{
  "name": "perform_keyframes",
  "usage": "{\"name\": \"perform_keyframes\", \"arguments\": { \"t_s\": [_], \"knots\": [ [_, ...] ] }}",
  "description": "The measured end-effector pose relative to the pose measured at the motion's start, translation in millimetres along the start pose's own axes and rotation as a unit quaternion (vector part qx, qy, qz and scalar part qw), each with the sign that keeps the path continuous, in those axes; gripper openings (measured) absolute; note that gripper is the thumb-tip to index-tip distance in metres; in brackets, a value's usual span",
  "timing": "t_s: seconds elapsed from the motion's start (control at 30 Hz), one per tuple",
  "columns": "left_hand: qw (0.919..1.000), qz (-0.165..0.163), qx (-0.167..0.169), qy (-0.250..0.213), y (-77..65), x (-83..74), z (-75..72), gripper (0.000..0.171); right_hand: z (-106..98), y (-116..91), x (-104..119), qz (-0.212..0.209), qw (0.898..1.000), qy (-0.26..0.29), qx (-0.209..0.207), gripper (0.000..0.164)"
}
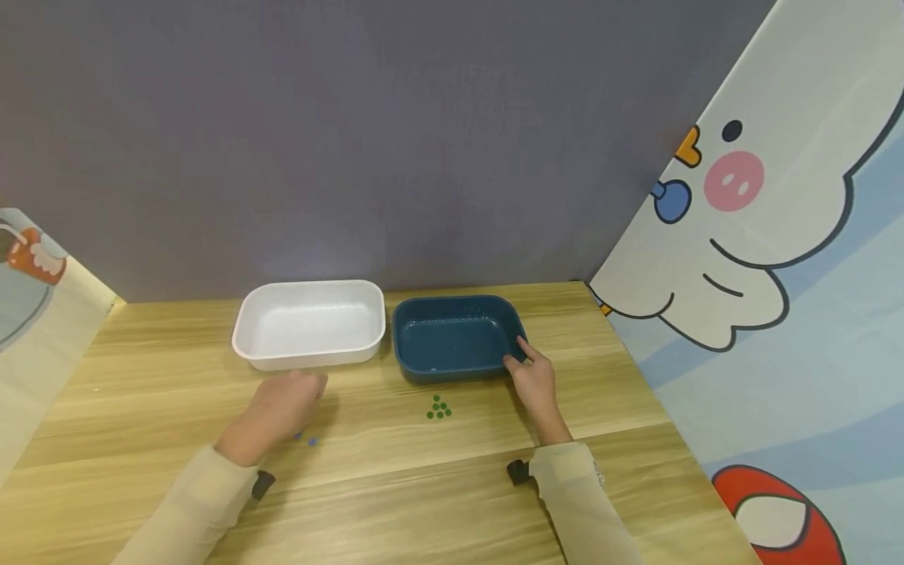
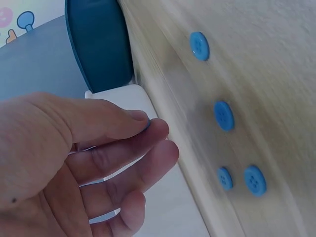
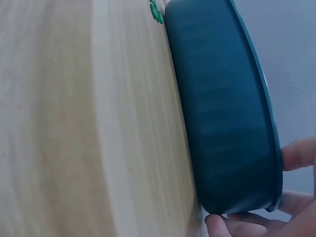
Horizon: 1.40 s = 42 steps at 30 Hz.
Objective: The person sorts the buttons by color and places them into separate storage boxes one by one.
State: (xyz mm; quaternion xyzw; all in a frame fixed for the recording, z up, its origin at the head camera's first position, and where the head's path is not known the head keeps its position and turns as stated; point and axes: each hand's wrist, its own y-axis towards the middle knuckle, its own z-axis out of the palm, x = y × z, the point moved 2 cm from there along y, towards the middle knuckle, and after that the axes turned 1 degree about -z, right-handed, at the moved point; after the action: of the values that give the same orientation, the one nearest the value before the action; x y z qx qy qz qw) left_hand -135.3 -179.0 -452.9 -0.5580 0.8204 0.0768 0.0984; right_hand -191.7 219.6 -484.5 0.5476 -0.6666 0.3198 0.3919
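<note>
My left hand pinches a blue button between thumb and forefinger; only its edge shows. It hovers just in front of the white tray. Several blue buttons lie on the table beside it, mostly hidden by the hand in the head view. With thumb and fingers, my right hand holds the near right corner of the dark blue tray, which stands flat on the table. Several green buttons lie in a small triangle cluster in front of that tray.
Both trays stand side by side on the wood-grain table, close to the grey back wall. On the right rises a panel with cartoon figures, and another printed panel is at the left.
</note>
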Motion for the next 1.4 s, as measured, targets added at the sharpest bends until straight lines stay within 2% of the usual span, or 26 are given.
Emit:
{"name": "perform_keyframes", "arguments": {
  "t_s": [0.13, 0.4, 0.6, 0.8, 0.97, 1.03, 1.13, 1.27, 1.4],
  "knots": [
    [1.0, 0.003, -0.001, -0.002, 0.3, -2.3, -0.5, 0.034, -0.1, 0.1, 0.4, 0.0, 1.0, 0.001, -0.001, 0.057],
    [0.9986, 0.021, -0.048, -0.013, 2.6, -8.5, -4.0, 0.042, 0.4, 1.3, -0.7, -0.001, 1.0, 0.005, 0.006, 0.058],
    [0.9987, 0.022, -0.044, -0.012, 5.7, -9.3, -4.5, 0.033, 1.0, 1.2, -1.4, -0.008, 1.0, 0.008, 0.001, 0.058],
    [0.9986, 0.033, -0.042, -0.006, 6.7, -12.0, -7.3, 0.037, 0.6, 1.6, -2.6, -0.009, 1.0, 0.006, 0.002, 0.058],
    [0.9982, 0.032, -0.051, -0.005, 7.8, -15.4, -11.9, 0.023, 0.8, 1.8, -2.1, -0.014, 1.0, -0.003, -0.009, 0.058],
    [0.9977, 0.033, -0.059, -0.006, 9.3, -16.5, -13.2, 0.021, 1.3, 1.9, -2.6, -0.013, 1.0, -0.006, -0.011, 0.057],
    [0.9949, 0.047, -0.09, -0.001, 12.0, -18.1, -13.9, 0.023, 2.0, 2.3, -3.5, -0.009, 1.0, -0.008, -0.01, 0.058],
    [0.987, 0.071, -0.144, 0.009, 16.4, -20.1, -13.8, 0.03, 2.3, 2.7, -3.5, -0.007, 1.0, -0.011, -0.004, 0.058],
    [0.9804, 0.087, -0.176, 0.017, 22.6, -23.3, -12.2, 0.034, 1.1, 2.5, -3.3, -0.008, 1.0, -0.016, -0.005, 0.058]
  ]
}}
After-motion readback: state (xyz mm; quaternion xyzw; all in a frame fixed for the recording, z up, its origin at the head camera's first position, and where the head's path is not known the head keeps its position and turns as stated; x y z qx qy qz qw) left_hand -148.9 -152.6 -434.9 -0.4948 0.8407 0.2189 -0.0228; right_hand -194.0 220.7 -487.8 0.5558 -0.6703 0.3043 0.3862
